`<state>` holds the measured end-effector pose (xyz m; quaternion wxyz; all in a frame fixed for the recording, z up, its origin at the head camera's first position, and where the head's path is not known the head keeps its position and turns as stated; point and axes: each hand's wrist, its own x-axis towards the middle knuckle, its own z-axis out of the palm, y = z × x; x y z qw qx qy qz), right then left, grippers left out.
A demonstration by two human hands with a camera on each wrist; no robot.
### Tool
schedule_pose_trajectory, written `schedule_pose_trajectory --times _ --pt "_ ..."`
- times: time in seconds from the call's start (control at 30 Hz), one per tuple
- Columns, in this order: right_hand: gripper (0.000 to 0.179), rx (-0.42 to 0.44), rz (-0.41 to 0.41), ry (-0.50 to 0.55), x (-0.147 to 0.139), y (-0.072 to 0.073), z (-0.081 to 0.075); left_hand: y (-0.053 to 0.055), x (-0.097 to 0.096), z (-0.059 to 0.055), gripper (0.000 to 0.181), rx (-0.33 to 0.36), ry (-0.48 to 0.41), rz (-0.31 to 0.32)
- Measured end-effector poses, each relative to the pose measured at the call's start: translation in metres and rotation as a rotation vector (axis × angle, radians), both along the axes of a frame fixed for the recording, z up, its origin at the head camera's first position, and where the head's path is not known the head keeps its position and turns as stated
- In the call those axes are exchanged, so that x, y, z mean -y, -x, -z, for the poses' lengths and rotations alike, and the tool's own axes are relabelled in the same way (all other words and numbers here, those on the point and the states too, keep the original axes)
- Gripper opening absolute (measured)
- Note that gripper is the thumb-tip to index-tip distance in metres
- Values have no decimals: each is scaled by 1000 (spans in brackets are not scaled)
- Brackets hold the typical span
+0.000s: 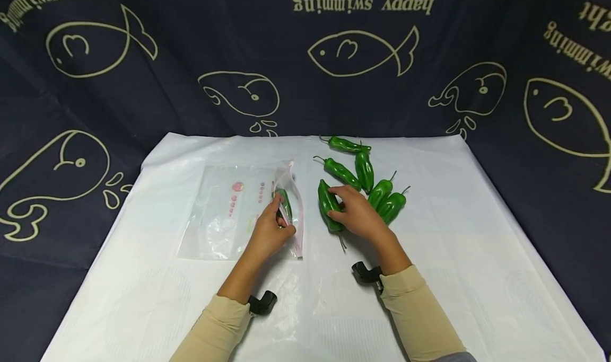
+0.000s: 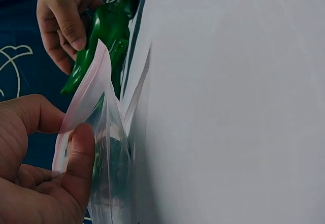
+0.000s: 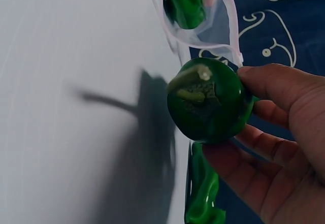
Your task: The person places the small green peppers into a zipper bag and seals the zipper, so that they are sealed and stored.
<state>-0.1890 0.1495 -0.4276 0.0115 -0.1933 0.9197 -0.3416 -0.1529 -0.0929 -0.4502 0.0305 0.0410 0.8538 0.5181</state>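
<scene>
A clear zip bag (image 1: 217, 213) with pink printing lies flat at the left, its pink-edged mouth lifted and facing right. My left hand (image 1: 272, 234) pinches the edge of that mouth between thumb and fingers. Just inside the opening sits one green pepper (image 3: 185, 3). Right of the bag, my right hand (image 1: 360, 213) holds another green pepper (image 1: 326, 202) by its sides, with the stem pointing toward me. In the right wrist view the stem end of this held pepper (image 3: 223, 117) faces the camera, close to the bag mouth.
Several more green peppers lie beyond and to the right of my right hand, among them one at the far edge (image 1: 346, 145) and one at the right (image 1: 392, 208). A white cloth (image 1: 453, 277) covers the table. A dark curtain with fish drawings (image 1: 363, 102) hangs behind and at both sides.
</scene>
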Motion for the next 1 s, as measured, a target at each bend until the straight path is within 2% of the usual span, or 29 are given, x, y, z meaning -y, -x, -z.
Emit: schedule_pose_trajectory --times 0.4,1.0 --pt "57 11 -34 37 16 6 -1 -1 0 0 92 -15 5 -19" --pt "59 49 -25 102 42 10 -2 -1 0 -1 91 -17 -20 4"
